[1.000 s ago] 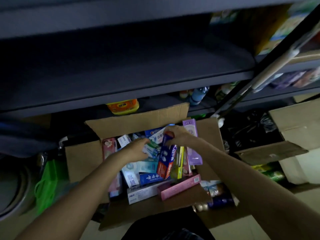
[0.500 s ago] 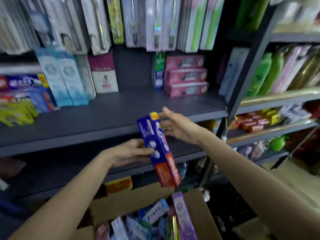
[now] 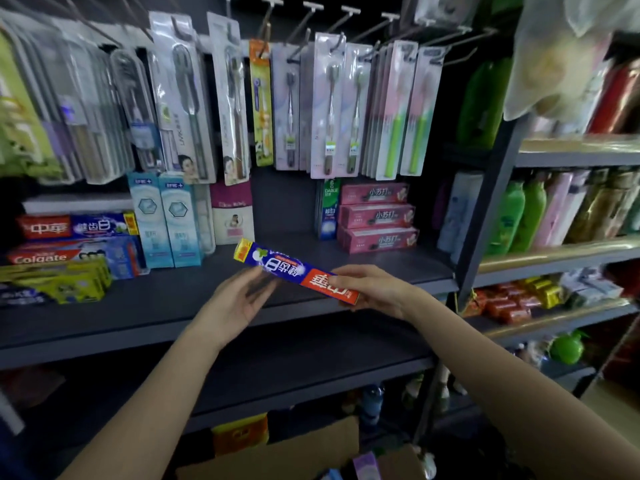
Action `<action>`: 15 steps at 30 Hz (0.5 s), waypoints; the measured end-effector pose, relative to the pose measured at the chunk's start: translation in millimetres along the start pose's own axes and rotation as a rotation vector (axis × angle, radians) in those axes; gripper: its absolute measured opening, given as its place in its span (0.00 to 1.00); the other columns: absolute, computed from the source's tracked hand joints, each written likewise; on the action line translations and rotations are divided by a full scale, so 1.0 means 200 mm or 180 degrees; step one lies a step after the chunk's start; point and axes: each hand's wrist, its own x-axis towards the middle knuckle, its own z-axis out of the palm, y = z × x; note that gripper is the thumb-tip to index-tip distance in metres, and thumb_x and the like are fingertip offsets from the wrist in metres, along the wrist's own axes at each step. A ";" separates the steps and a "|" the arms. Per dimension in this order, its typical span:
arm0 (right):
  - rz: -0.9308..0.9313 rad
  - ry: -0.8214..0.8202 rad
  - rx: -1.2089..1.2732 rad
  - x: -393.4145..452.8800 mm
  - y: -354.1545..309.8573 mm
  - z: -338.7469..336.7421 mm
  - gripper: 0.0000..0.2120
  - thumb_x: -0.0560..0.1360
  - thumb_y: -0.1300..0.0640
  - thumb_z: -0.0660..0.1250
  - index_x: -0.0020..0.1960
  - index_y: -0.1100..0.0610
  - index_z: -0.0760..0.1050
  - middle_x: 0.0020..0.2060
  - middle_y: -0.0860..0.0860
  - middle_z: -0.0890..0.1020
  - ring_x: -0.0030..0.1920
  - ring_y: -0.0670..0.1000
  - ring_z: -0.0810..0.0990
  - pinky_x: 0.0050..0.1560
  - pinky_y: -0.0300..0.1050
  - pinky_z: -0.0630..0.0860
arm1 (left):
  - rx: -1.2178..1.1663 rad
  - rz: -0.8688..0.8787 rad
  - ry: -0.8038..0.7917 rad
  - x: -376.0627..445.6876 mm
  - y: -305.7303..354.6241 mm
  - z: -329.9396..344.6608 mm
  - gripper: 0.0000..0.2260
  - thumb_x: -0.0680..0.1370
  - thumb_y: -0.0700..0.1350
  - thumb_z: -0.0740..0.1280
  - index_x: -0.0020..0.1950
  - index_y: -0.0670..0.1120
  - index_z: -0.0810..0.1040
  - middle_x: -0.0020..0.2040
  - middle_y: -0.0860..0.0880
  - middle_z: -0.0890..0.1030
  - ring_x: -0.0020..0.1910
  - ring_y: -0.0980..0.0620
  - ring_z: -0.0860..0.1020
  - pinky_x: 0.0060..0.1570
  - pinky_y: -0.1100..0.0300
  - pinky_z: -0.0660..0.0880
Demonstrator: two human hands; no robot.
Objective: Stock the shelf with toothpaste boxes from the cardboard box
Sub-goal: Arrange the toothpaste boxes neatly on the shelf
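A blue, red and yellow toothpaste box point(image 3: 294, 270) hangs nearly level above the front of the dark grey shelf point(image 3: 166, 299). My right hand point(image 3: 372, 287) grips its red end, thumb on top. My left hand point(image 3: 239, 299) is open with straight fingers, palm toward the box, fingertips at its lower blue edge. The cardboard box point(image 3: 287, 455) shows only its top flap at the bottom edge, with a purple box end point(image 3: 367, 465) sticking out.
Toothpaste boxes stand stacked at the shelf's left point(image 3: 72, 251); pale blue upright boxes point(image 3: 164, 220) and pink stacked boxes point(image 3: 377, 220) sit further back. Toothbrush packs point(image 3: 329, 109) hang above. A dark upright post point(image 3: 485, 216) borders the right, with bottles point(image 3: 526, 213) beyond.
The view rose from the cardboard box to the shelf. The toothpaste box went from upright to nearly level; my right hand now grips its red end and my left hand has let go.
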 end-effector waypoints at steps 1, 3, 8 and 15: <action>-0.0049 0.0075 -0.0004 0.01 0.01 -0.01 0.12 0.73 0.56 0.70 0.56 0.54 0.76 0.48 0.52 0.80 0.43 0.47 0.79 0.41 0.37 0.77 | -0.0084 0.0023 0.0092 0.01 0.01 -0.01 0.05 0.77 0.38 0.63 0.50 0.42 0.78 0.42 0.47 0.84 0.42 0.54 0.83 0.41 0.64 0.80; -0.0109 0.0134 0.0026 0.02 0.00 -0.04 0.13 0.72 0.58 0.70 0.56 0.54 0.76 0.53 0.54 0.80 0.48 0.49 0.79 0.48 0.39 0.77 | -0.0146 0.0012 0.0206 0.02 0.03 -0.02 0.04 0.77 0.40 0.64 0.49 0.42 0.78 0.40 0.48 0.84 0.41 0.55 0.83 0.40 0.63 0.80; -0.0075 -0.0040 0.0469 0.05 -0.03 -0.05 0.09 0.75 0.55 0.66 0.54 0.54 0.77 0.49 0.53 0.81 0.47 0.49 0.81 0.49 0.43 0.77 | -0.0135 0.0253 0.0394 0.06 0.05 -0.01 0.03 0.77 0.42 0.64 0.49 0.45 0.77 0.42 0.50 0.83 0.48 0.56 0.78 0.45 0.65 0.79; -0.0156 -0.0338 0.0500 0.14 -0.07 0.07 0.07 0.75 0.63 0.66 0.52 0.57 0.74 0.48 0.53 0.80 0.48 0.52 0.81 0.49 0.49 0.80 | 0.0841 -0.0057 -0.0635 0.08 -0.07 0.14 0.22 0.69 0.42 0.69 0.63 0.47 0.72 0.58 0.45 0.80 0.58 0.45 0.77 0.55 0.53 0.75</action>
